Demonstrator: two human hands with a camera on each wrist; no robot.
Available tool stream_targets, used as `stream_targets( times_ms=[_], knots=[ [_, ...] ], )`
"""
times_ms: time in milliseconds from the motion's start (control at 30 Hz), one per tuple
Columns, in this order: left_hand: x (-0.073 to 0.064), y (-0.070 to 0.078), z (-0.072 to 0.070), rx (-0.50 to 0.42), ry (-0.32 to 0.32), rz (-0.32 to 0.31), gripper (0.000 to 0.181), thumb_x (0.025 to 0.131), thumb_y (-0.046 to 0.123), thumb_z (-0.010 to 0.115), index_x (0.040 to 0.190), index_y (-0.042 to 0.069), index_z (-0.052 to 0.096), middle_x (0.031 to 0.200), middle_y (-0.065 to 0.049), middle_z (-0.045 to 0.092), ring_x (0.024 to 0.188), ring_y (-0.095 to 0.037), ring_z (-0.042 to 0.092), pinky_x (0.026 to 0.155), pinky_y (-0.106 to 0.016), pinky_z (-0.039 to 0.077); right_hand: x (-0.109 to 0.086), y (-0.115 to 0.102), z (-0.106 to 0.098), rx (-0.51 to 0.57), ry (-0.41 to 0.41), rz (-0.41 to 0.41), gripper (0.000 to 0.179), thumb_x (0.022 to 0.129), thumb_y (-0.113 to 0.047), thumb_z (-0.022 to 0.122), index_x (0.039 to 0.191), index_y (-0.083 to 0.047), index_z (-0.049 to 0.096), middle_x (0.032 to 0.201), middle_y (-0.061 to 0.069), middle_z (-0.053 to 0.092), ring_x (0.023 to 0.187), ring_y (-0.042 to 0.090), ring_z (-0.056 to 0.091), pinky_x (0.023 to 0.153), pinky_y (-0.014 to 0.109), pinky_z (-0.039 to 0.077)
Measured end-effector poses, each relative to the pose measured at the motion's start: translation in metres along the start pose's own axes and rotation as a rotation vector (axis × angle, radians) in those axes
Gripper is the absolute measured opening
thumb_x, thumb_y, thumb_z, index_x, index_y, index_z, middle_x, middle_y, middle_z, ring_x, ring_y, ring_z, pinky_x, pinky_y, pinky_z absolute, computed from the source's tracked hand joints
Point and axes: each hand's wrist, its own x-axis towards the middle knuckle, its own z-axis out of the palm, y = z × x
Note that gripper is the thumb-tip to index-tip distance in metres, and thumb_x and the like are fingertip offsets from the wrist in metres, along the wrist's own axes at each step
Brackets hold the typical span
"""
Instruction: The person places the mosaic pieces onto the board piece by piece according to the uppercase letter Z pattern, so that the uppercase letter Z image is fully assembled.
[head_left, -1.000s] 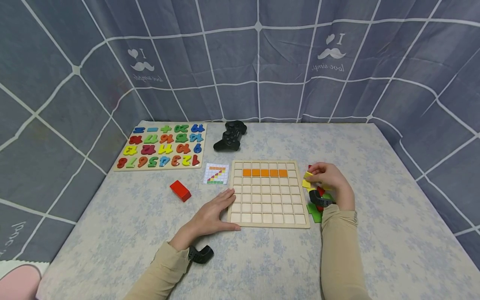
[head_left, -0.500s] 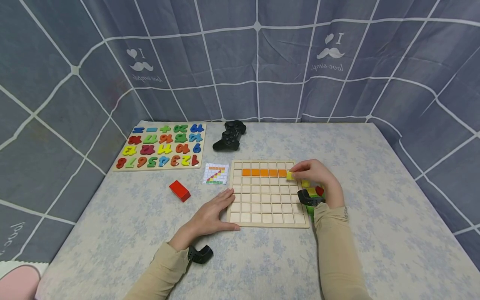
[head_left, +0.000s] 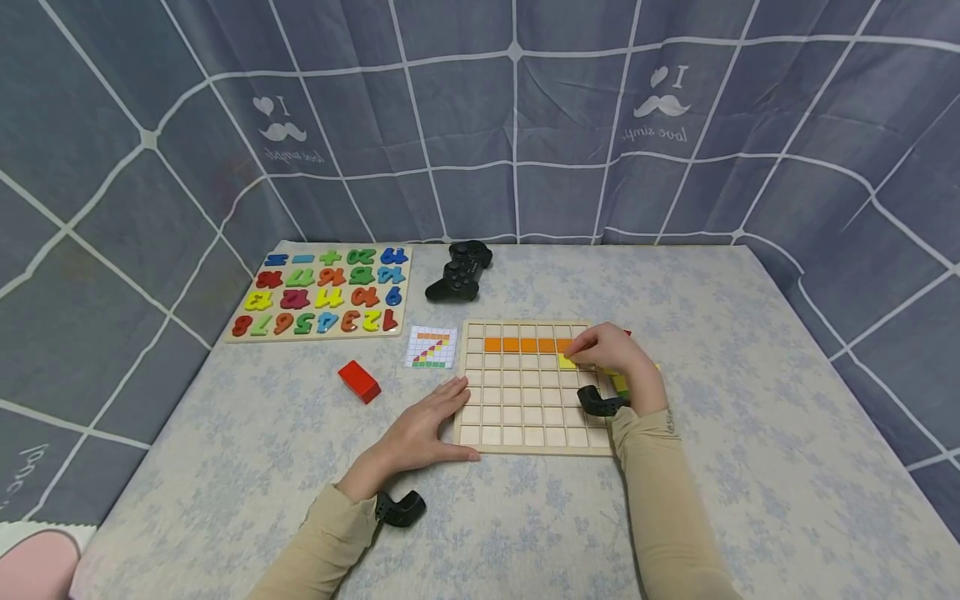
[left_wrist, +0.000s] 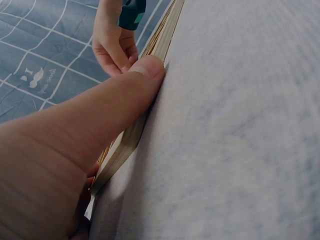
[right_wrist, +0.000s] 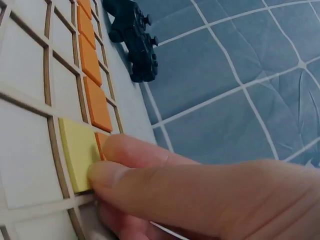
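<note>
Wooden grid board with five orange tiles and one yellow tile, attended by two hands

Board: square, pale, divided into cells by raised strips; it lay flat on a light cloth with a faint blue pattern.

Orange tiles: one unbroken run in the second row from the far edge.

Yellow tile: square; located in the third row, directly on the near side of the rightmost orange tile. Whether it sat fully down in its cell could not be told.

Right hand: nearly closed, thumb and fingertips pinching the yellow tile by its edge.

Left hand: spread open, gripping nothing; fingers lay at the board's left edge, thumb along the near edge by the corner.

Loose pieces: yellow and green among them, just right of the board, partly hidden by the right arm.

Pattern card: just left of the board, printed with an orange, red, yellow and green figure.

Red block: oblong, lying left of the card and nearer the person.

Number puzzle: far left, filled with coloured numerals and signs.

Game controller: black, beyond the board, to the right of the puzzle.

Curtain: blue-grey, white-lined, behind all.
</note>
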Motion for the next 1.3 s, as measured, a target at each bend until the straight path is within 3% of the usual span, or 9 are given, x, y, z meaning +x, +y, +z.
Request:
stream_targets(
  times_ms=[233, 433, 933, 1300],
  knots=[
    [0.001, -0.001, 0.0, 0.01, -0.002, 0.002, 0.096, 0.072, 0.056, 0.074, 0.142, 0.001, 0.038, 0.152, -0.007, 0.026, 0.141, -0.02, 0.019, 0.111, -0.042, 0.024, -0.006, 0.002, -0.01, -0.024, 0.09, 0.014, 0.022, 0.087, -0.011, 0.066, 0.106, -0.001, 0.068, 0.093, 0.011, 0.061, 0.082, 0.025, 0.054, 0.071, 0.036, 0.045],
    [0.0, 0.0, 0.0, 0.001, 0.003, -0.001, 0.096, 0.072, 0.055, 0.074, 0.142, 0.001, 0.038, 0.152, -0.007, 0.027, 0.141, -0.02, 0.02, 0.111, -0.042, 0.024, -0.022, 0.007, -0.028, 0.034, 0.147, 0.031, 0.028, 0.087, -0.013, 0.066, 0.112, 0.001, 0.064, 0.096, 0.013, 0.059, 0.086, 0.026, 0.053, 0.074, 0.036, 0.044],
    [0.001, 0.0, -0.001, 0.003, 0.01, 0.005, 0.096, 0.072, 0.056, 0.074, 0.142, 0.0, 0.038, 0.152, -0.008, 0.027, 0.141, -0.02, 0.02, 0.111, -0.042, 0.024, -0.049, 0.042, -0.048, 0.131, 0.166, 0.085, 0.039, 0.089, -0.017, 0.065, 0.121, 0.004, 0.058, 0.108, 0.018, 0.061, 0.089, 0.021, 0.056, 0.079, 0.033, 0.047],
    [0.0, 0.0, -0.001, -0.006, -0.001, -0.004, 0.097, 0.072, 0.057, 0.073, 0.143, 0.002, 0.037, 0.152, -0.007, 0.026, 0.141, -0.02, 0.019, 0.111, -0.041, 0.023, -0.057, 0.052, -0.05, 0.193, 0.133, 0.113, 0.046, 0.088, -0.016, 0.065, 0.125, 0.008, 0.052, 0.115, 0.025, 0.057, 0.088, 0.016, 0.057, 0.077, 0.031, 0.048]
  ],
)
